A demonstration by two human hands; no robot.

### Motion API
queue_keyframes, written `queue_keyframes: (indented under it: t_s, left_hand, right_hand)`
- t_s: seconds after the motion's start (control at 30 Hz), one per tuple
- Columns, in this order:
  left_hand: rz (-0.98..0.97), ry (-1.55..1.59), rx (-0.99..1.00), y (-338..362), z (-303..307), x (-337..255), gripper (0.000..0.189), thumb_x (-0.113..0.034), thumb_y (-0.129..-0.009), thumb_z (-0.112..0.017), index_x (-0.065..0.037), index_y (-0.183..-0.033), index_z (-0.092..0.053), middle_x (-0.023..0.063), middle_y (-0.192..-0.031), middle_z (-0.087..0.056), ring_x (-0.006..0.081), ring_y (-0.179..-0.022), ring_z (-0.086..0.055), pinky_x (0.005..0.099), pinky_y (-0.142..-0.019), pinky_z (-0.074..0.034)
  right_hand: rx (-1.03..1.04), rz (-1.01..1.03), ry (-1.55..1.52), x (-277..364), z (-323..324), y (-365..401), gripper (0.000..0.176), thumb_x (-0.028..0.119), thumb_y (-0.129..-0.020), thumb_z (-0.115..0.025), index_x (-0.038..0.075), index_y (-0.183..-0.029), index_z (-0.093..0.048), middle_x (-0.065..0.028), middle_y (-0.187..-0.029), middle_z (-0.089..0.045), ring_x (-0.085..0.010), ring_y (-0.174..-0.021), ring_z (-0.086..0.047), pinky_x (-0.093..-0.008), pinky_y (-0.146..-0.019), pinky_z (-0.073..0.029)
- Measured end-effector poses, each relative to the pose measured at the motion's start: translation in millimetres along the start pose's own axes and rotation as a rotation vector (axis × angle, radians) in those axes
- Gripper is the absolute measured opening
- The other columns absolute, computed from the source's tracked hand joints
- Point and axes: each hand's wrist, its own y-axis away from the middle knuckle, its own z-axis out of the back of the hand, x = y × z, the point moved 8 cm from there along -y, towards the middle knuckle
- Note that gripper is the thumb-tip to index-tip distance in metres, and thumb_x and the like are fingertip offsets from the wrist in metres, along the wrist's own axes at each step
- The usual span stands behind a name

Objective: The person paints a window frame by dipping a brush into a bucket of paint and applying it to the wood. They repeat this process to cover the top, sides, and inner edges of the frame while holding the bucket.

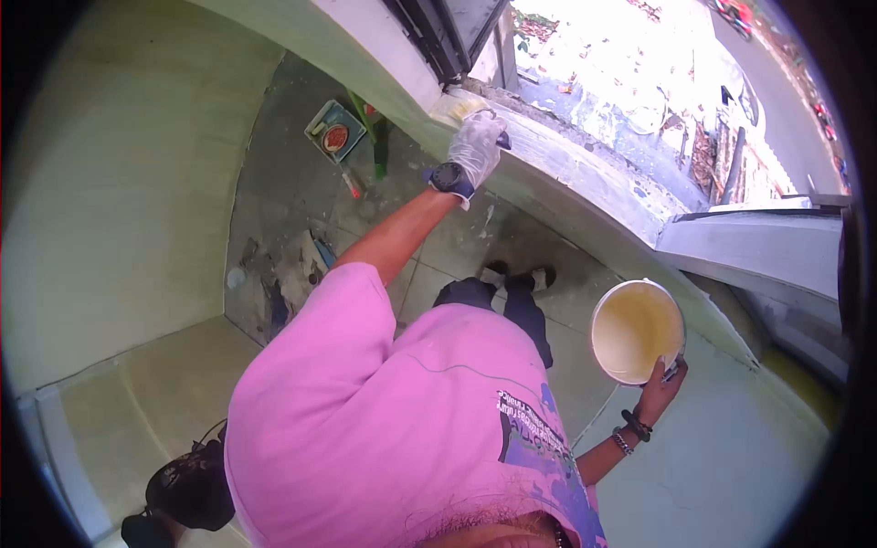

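My left hand [477,148], in a clear plastic glove with a dark watch at the wrist, is closed around a paintbrush [459,108]. The brush's pale bristles meet the corner of the white windowsill [585,166], beside the dark window frame [429,41]. Lower on the right, my right hand [660,385] grips the edge of a white bucket [637,331] and keeps it off the floor. The bucket is tilted towards me, and cream-coloured paint coats its inside. Part of the right hand is hidden behind the bucket.
On the tiled floor [361,215] lie a tray [315,128] holding a small red-filled container [335,138], and a green object [380,151]. A dark object [192,484] is at the lower left. Beyond the window is a road [776,87].
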Motion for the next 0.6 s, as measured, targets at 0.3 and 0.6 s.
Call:
queue_keyframes:
  t_s: [0.3,0.6]
  left_hand:
    - [-0.215,0.174,0.475,-49,-25,30,0.015,0.001,-0.071,-0.057,-0.006,-0.083,-0.06,0.0122,-0.079,-0.062,0.028,-0.075,-0.061,0.0366,-0.069,-0.047]
    - [0.221,0.817,0.685,-48,-34,86,0.009,-0.005,-0.088,-0.061,-0.003,-0.095,-0.065,-0.0002,-0.094,-0.065,0.0098,-0.091,-0.061,0.0233,-0.086,-0.047]
  right_hand:
    - [-0.001,-0.063,0.026,-27,8,4,0.036,0.016,-0.09,-0.055,-0.002,-0.119,-0.045,-0.0166,-0.117,-0.052,-0.0245,-0.107,-0.048,-0.0363,-0.098,-0.036]
    - [-0.082,-0.15,-0.003,-40,16,8,0.038,0.02,-0.092,-0.056,-0.003,-0.119,-0.044,-0.0175,-0.114,-0.054,-0.023,-0.103,-0.05,-0.0341,-0.095,-0.038]
